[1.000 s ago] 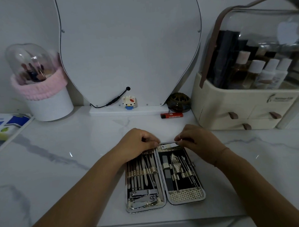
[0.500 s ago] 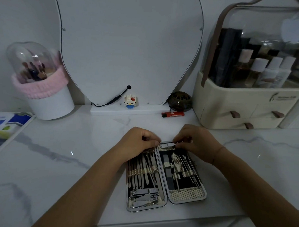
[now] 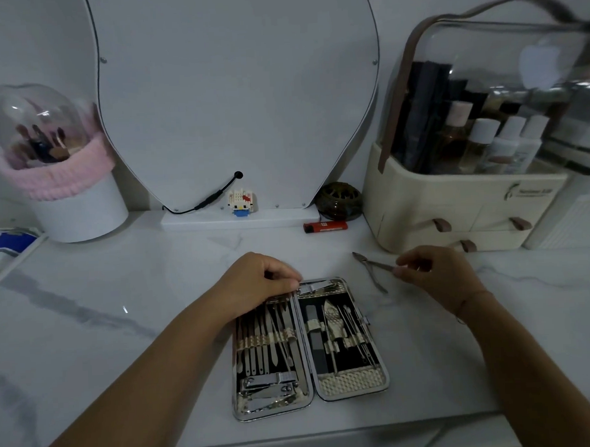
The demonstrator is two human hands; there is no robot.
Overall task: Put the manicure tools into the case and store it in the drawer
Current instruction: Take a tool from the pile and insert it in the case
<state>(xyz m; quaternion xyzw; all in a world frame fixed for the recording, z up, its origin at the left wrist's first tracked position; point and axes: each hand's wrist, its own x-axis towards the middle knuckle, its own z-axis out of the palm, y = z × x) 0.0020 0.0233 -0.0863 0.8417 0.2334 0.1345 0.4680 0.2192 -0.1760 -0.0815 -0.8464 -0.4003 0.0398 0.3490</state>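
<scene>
An open manicure case (image 3: 353,383) lies flat on the marble top, both halves filled with several steel tools under straps. My left hand (image 3: 259,280) rests curled on the case's top left edge, fingertips pressing near the hinge; whether it grips anything is hidden. A cuticle nipper (image 3: 371,265) sits just right of the case, its jaws pointing left. My right hand (image 3: 431,271) pinches the nipper's handle end. The cream organiser (image 3: 421,197) at the right has small drawers (image 3: 500,224) with brown pull tabs, all closed.
A mirror on a white base (image 3: 233,90) stands behind the case, with a small toy figure (image 3: 240,202), a red lighter (image 3: 326,226) and a dark round holder (image 3: 340,201) at its foot. A brush pot with a pink band (image 3: 65,186) is at the left.
My right hand left the case's top edge and moved right to the nipper, which it now pinches. The left hand stayed on the case.
</scene>
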